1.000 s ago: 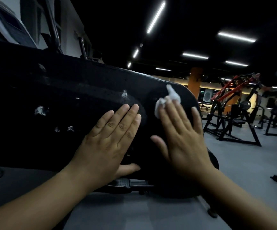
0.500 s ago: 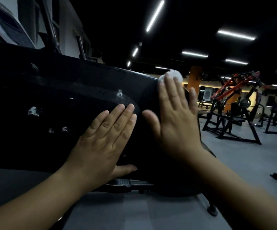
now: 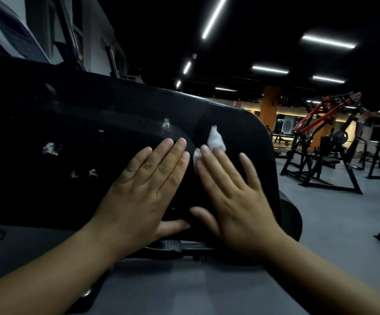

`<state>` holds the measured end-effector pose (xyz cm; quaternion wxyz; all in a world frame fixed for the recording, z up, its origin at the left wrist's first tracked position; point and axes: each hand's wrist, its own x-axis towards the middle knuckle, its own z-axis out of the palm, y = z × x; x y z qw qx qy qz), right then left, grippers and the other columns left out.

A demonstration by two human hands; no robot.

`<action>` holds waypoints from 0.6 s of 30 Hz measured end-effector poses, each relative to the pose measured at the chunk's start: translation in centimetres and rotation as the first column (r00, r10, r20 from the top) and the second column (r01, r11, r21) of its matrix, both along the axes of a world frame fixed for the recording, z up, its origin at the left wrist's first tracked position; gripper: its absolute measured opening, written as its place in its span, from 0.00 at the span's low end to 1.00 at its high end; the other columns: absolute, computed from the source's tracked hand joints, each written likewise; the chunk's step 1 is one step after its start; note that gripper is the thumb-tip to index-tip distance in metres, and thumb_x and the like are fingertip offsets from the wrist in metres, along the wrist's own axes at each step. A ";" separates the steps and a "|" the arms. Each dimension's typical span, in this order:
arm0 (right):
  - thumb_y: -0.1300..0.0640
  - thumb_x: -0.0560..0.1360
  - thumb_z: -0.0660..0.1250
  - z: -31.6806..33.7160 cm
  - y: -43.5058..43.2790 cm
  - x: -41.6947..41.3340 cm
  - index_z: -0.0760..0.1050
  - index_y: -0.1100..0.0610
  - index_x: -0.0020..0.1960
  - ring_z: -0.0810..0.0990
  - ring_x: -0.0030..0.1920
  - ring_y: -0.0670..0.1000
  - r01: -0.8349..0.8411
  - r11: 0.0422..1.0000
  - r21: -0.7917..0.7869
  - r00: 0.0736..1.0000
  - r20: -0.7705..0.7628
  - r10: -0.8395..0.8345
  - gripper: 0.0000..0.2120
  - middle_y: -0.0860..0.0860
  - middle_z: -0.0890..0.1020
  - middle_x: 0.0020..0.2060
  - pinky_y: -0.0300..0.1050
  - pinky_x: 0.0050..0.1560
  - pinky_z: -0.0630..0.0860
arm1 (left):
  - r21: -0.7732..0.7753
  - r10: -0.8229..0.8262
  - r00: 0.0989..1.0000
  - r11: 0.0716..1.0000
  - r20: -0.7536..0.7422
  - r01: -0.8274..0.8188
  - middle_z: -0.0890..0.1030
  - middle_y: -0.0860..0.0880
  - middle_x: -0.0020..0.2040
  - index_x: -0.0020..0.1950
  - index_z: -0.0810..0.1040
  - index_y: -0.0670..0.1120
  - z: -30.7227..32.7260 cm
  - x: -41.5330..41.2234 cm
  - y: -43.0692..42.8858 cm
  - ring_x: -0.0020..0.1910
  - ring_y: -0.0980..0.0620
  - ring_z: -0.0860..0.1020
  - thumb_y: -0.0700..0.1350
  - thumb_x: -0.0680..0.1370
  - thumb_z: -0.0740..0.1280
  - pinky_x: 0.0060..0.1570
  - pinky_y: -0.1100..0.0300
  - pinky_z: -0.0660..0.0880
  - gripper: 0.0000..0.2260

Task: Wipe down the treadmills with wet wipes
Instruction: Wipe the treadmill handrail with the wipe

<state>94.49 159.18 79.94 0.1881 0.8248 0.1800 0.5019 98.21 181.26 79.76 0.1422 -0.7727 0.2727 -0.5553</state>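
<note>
L hand (image 3: 143, 196) flat on treadmill panel (image 3: 89, 114); R hand (image 3: 236, 201) presses wipe (image 3: 215, 139).

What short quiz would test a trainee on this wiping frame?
1. True or false: the left hand presses the wipe.
2. The right hand has its fingers: A curled in a fist; B flat on the wipe; C lifted clear of the panel.
3. Fill in: white scraps lie on the panel to the ___ of the left hand.
Key: 1 false; 2 B; 3 left.
</note>
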 end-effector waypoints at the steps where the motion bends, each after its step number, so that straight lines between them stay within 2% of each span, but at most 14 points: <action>1: 0.37 0.83 0.48 -0.3 -1.1 -0.2 0.53 0.57 0.82 0.51 0.81 0.53 0.027 1.000 0.003 1.000 0.013 -0.027 0.34 0.55 0.54 0.81 0.64 0.78 0.52 | 0.003 0.009 1.000 1.000 0.001 -0.009 0.52 0.39 0.82 0.81 0.53 0.37 0.0 0.0 0.0 0.81 0.42 0.52 0.74 0.74 0.57 0.78 0.45 0.53 0.50; 4: 0.37 0.83 0.46 2.3 -1.2 0.5 0.51 0.58 0.82 0.50 0.81 0.54 0.070 0.977 0.201 0.993 0.074 -0.087 0.35 0.55 0.53 0.81 0.65 0.78 0.51 | 0.006 0.027 1.000 1.000 0.003 -0.027 0.51 0.39 0.82 0.81 0.51 0.37 0.0 0.0 0.0 0.81 0.42 0.51 0.74 0.74 0.54 0.79 0.46 0.50 0.50; 6: 0.36 0.83 0.46 3.5 1.0 0.9 0.51 0.59 0.82 0.48 0.81 0.55 0.022 0.963 0.267 0.997 0.072 -0.042 0.36 0.55 0.52 0.81 0.64 0.78 0.49 | 0.003 0.020 1.000 1.000 -0.003 -0.020 0.51 0.40 0.82 0.81 0.51 0.37 0.1 0.0 0.0 0.81 0.43 0.51 0.74 0.74 0.56 0.79 0.46 0.50 0.51; 9: 0.37 0.83 0.50 0.9 1.9 0.6 0.54 0.60 0.81 0.51 0.81 0.56 -0.051 0.993 0.102 0.998 0.039 0.048 0.35 0.56 0.54 0.81 0.63 0.78 0.51 | -0.003 -0.002 1.000 1.000 -0.002 0.002 0.53 0.39 0.82 0.81 0.54 0.37 0.1 0.0 0.1 0.81 0.42 0.53 0.74 0.74 0.60 0.78 0.45 0.53 0.50; 11: 0.39 0.83 0.51 -0.4 0.3 0.1 0.54 0.59 0.81 0.52 0.81 0.54 -0.029 0.999 0.017 0.999 0.029 0.028 0.34 0.55 0.55 0.81 0.63 0.78 0.52 | 0.004 -0.012 1.000 1.000 0.003 0.012 0.53 0.39 0.82 0.81 0.54 0.37 0.1 -0.1 0.1 0.81 0.42 0.53 0.73 0.74 0.60 0.78 0.45 0.54 0.50; 13: 0.39 0.83 0.49 0.6 -0.5 0.2 0.54 0.58 0.81 0.53 0.81 0.54 0.010 0.998 0.069 0.998 0.068 -0.014 0.33 0.55 0.55 0.81 0.64 0.78 0.51 | 0.006 0.002 1.000 1.000 0.009 -0.002 0.52 0.39 0.82 0.81 0.53 0.37 0.1 -0.1 0.1 0.81 0.42 0.53 0.74 0.74 0.58 0.78 0.45 0.53 0.50; 16: 0.38 0.83 0.48 3.5 1.4 0.9 0.53 0.60 0.81 0.50 0.81 0.55 -0.023 0.968 0.250 0.996 0.091 0.000 0.34 0.56 0.54 0.81 0.62 0.79 0.47 | 0.002 -0.017 1.000 1.000 0.000 0.017 0.52 0.39 0.82 0.81 0.53 0.37 0.0 -0.1 0.1 0.81 0.42 0.53 0.74 0.74 0.59 0.78 0.45 0.54 0.50; 18: 0.39 0.83 0.49 3.5 2.4 0.9 0.54 0.61 0.81 0.51 0.81 0.55 -0.069 0.972 0.224 0.995 0.086 0.051 0.35 0.57 0.53 0.81 0.61 0.79 0.47 | 0.000 -0.031 1.000 1.000 -0.001 0.031 0.53 0.40 0.82 0.81 0.54 0.37 0.1 -0.1 0.2 0.81 0.42 0.53 0.73 0.74 0.61 0.78 0.45 0.54 0.51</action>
